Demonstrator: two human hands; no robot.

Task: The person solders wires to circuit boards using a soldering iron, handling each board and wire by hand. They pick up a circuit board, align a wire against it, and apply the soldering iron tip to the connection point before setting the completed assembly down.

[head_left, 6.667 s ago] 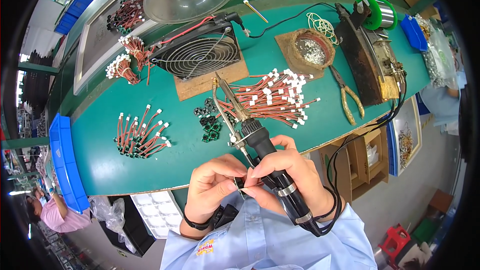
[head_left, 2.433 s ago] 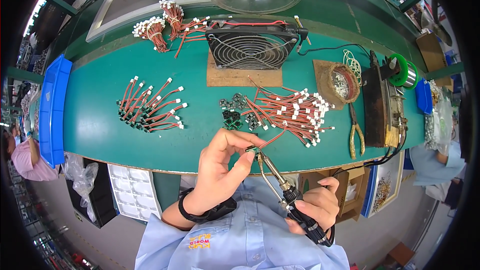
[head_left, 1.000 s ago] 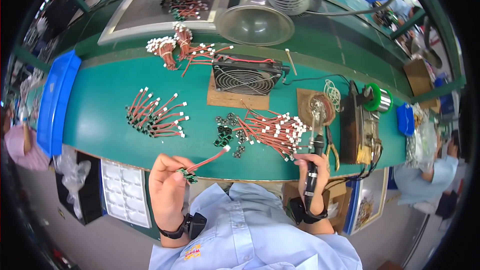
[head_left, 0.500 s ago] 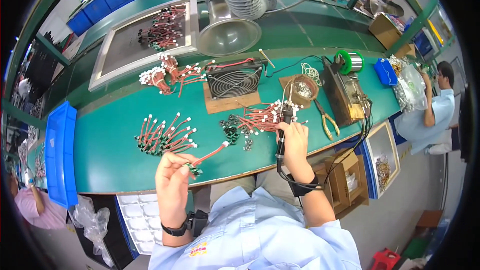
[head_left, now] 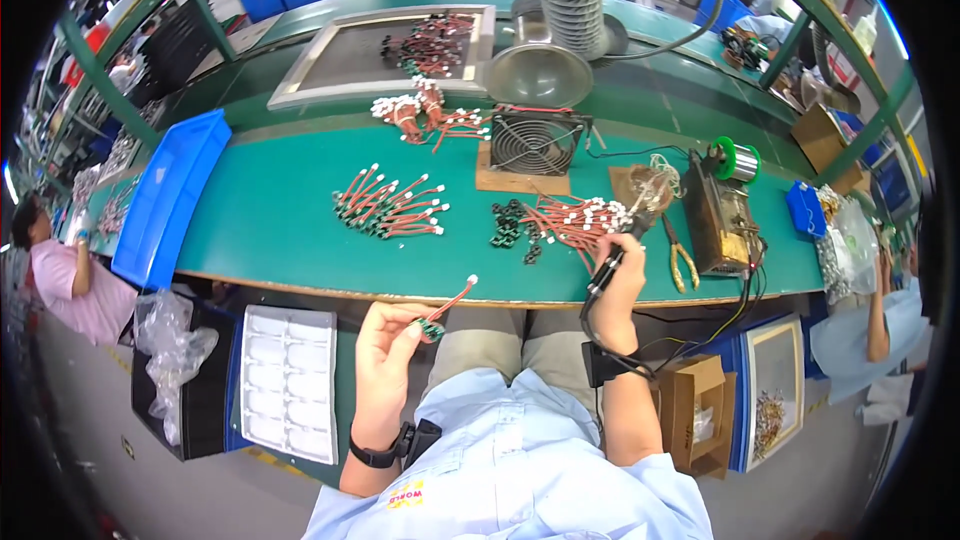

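In my left hand [head_left: 385, 355], thumb and fingers pinch a small green circuit board [head_left: 431, 330]. A red wire lead [head_left: 457, 298] with a white connector rises from it, just in front of the bench edge. My right hand [head_left: 622, 285] grips a black soldering iron [head_left: 604, 272], its front end pointing toward a small tin [head_left: 652, 192] on a wooden block. Beside the iron lies a heap of red leads [head_left: 575, 222] with white connectors. Small dark green boards [head_left: 508, 224] lie left of that heap. Further left is a fan-shaped group of wired boards [head_left: 385, 205].
A square black fan [head_left: 537, 145] stands on wood behind the leads. Pliers [head_left: 682, 258], a soldering station [head_left: 722, 225] and a solder wire spool [head_left: 738, 160] are at right. A blue tray [head_left: 172, 198] sits left. An extraction hood [head_left: 540, 75] hangs behind. Co-workers sit at both sides.
The view has shifted, so the bench appears higher and further right. My left hand has drawn the board back past the bench edge. The iron now angles more to the right, toward the tin.
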